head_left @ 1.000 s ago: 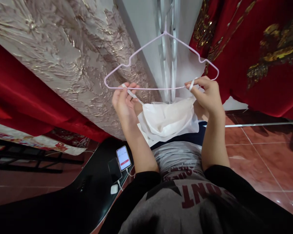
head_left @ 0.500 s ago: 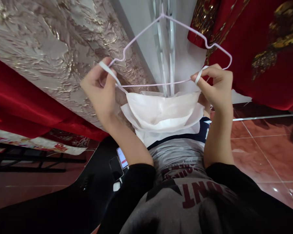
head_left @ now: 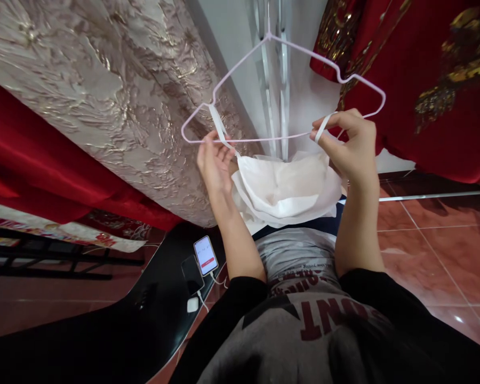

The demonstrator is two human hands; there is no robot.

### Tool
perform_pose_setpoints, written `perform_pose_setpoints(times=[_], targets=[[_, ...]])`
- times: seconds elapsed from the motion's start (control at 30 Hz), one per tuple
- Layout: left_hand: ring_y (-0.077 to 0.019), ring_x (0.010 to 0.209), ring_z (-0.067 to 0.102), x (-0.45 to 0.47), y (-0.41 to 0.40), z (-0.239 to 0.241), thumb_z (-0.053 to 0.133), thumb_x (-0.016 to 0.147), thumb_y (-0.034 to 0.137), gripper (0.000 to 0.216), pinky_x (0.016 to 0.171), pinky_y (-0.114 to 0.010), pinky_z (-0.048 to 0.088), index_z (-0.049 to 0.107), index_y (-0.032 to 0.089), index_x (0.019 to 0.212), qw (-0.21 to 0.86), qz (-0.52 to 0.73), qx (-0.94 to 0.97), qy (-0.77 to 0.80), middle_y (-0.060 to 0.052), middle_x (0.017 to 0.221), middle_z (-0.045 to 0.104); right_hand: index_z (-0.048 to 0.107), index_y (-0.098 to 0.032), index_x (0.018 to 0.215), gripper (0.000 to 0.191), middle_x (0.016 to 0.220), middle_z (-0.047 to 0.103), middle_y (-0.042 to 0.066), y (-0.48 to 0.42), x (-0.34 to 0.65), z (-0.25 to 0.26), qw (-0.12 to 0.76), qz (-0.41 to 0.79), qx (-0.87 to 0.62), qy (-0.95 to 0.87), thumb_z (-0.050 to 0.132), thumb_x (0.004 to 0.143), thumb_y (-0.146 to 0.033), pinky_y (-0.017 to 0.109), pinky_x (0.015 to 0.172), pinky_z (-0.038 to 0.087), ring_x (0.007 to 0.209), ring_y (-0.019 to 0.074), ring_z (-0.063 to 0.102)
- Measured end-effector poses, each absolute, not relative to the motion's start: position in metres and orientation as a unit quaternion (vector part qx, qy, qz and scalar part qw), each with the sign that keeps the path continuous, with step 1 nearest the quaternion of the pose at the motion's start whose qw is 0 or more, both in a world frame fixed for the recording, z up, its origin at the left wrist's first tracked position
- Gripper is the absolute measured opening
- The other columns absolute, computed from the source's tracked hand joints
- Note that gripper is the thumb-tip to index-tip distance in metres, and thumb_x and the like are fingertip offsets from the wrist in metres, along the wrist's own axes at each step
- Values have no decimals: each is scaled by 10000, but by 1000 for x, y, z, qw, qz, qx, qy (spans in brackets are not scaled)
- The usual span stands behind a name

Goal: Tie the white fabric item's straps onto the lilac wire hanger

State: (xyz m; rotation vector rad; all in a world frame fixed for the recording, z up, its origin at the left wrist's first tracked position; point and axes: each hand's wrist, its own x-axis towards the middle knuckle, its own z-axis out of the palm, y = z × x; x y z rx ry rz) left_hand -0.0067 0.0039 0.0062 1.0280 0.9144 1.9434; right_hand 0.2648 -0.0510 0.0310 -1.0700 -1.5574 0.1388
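Observation:
A thin pale pink wire hanger [head_left: 240,64] hangs in front of me from a white rail. A small white garment [head_left: 284,189] with narrow straps droops below its bottom bar. My left hand [head_left: 215,162] is closed on the left strap, which loops over the hanger's left shoulder notch. My right hand [head_left: 352,146] pinches the right strap beside the hanger's right end, touching the bottom bar.
An embossed beige-gold fabric [head_left: 104,80] and red drapes [head_left: 432,80] hang on either side. A black glossy surface [head_left: 152,298] at lower left holds a lit phone [head_left: 206,255], a dark phone and a white charger. The floor is red tile [head_left: 432,250].
My left hand had swung out left with its strap, then came back in; the strap now lies over the hanger's left notch. The right hand has hardly moved.

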Motion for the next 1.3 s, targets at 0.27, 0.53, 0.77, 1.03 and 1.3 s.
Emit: perform_pose_setpoints(times=[0.27,0.53,0.77,1.03,1.3], targets=[[-152,906,716,14,-12,18,481,1165,252,181,656,-271,526,613,261,1041,409,750,432,289,-8,836,714,721,-319,1210,313,1290,746,90,-21,303,2,732,69,-402,-546,784,903,-317,566,1109,544,1234,306,684],[-181,723,729,10,-13,26,573,1109,265,202,520,-231,492,606,248,911,426,762,389,295,-21,714,681,744,-242,820,78,814,725,41,-15,304,67,658,46,-457,-596,786,883,-226,424,792,557,777,199,674],[-164,756,754,13,-16,27,516,1125,234,228,513,-196,519,596,248,911,437,751,371,327,-21,734,715,673,-204,883,251,1057,667,108,-24,270,84,651,-66,-434,-620,733,752,2,426,928,539,1031,234,656],[-166,751,754,10,-8,14,626,1096,287,160,433,-176,391,613,222,950,410,760,404,302,-46,788,738,778,-290,1057,178,1038,685,45,-29,242,0,601,81,-397,-689,735,934,-410,383,724,532,724,165,571],[-174,705,712,-25,-57,39,773,1000,423,268,458,-204,447,749,178,895,413,551,608,395,-111,840,771,796,-274,967,96,947,662,23,-34,258,15,604,74,-431,-667,743,961,-354,331,713,473,713,132,493]])
